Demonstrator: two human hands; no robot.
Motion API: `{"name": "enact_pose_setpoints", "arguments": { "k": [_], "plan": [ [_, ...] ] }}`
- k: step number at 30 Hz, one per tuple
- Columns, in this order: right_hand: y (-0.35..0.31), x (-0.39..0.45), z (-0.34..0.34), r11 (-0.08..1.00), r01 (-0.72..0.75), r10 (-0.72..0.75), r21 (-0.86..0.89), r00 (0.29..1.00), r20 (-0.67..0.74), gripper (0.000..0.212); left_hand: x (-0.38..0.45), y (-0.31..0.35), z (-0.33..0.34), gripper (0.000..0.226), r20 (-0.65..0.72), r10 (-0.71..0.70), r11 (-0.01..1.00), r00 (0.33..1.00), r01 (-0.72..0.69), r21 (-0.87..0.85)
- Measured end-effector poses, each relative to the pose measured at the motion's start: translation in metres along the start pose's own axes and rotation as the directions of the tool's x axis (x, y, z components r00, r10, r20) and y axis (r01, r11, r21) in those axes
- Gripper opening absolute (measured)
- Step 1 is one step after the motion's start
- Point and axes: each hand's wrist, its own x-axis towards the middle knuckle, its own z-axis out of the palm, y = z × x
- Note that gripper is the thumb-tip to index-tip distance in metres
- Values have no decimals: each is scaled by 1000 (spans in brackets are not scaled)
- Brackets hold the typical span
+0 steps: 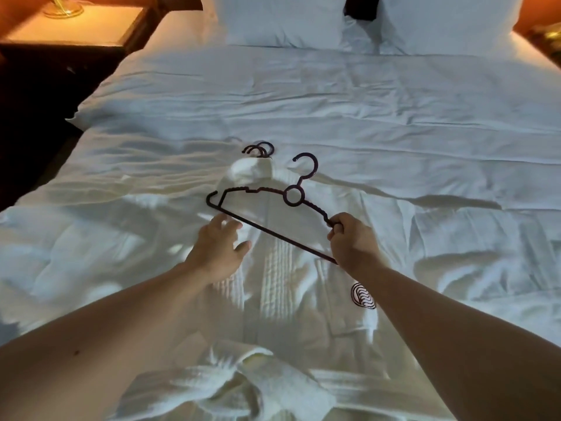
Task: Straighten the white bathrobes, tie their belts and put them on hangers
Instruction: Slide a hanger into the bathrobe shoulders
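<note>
Bathrobe (282, 287), white and waffle-textured, lay spread on the bed (394, 123) in front of the person, collar pointing toward the pillows (285, 19) and a dark swirl emblem (363, 295) on its chest. Its belt (243, 381) lay bunched near the bottom edge of the view; whether it was knotted could not be told. A dark plastic hanger (291, 196) was held just above the robe's collar area, tilted, its hook toward the pillows. The right hand (352, 235) gripped the hanger's right shoulder end, fingers (335, 230) curled round the bar. The left hand (220, 243) was spread with fingers straight and relaxed, their tips at or just touching the hanger's lower bar near its left end; it held nothing. Beyond the collar, the hooks of several more hangers (259, 148) poked out from under a rolled piece of white cloth (249, 168), which looked like the top of a second robe. At the upper left stood a nightstand (76, 28) carrying the brass base of a lamp (62, 7), lit warm orange.
</note>
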Motion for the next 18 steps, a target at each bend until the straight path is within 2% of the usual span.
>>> {"name": "enact_pose_setpoints", "arguments": {
  "k": [3, 5, 10, 13, 15, 18],
  "plan": [
    [4, -1, 1, 998, -12, 13, -58, 999, 30, 29, 2, 4, 2, 60, -33, -44, 997, 998, 42, -66],
    [6, -1, -1, 997, -6, 9, -81, 999, 33, 29, 1, 4, 2, 70, -7, -79, 996, 997, 79, -38],
    [10, 5, -11, 994, 20, -16, -107, 999, 36, 30, 4, 10, -3, 46, -45, -119, 993, 992, 120, 13],
    [16, 7, -19, 991, 21, -19, -129, 1000, 20, 30, 4, 16, -5, 61, -35, -161, 987, 986, 161, 18],
    [22, 6, -25, 988, 38, -38, -150, 999, -1, 27, 2, 19, -7, 74, -50, -175, 984, 983, 173, -45],
    [29, 7, -30, 974, 70, -84, -214, 995, -55, 19, 3, 21, -13, 70, -155, -233, 965, 960, 208, -161]
  ]
}}
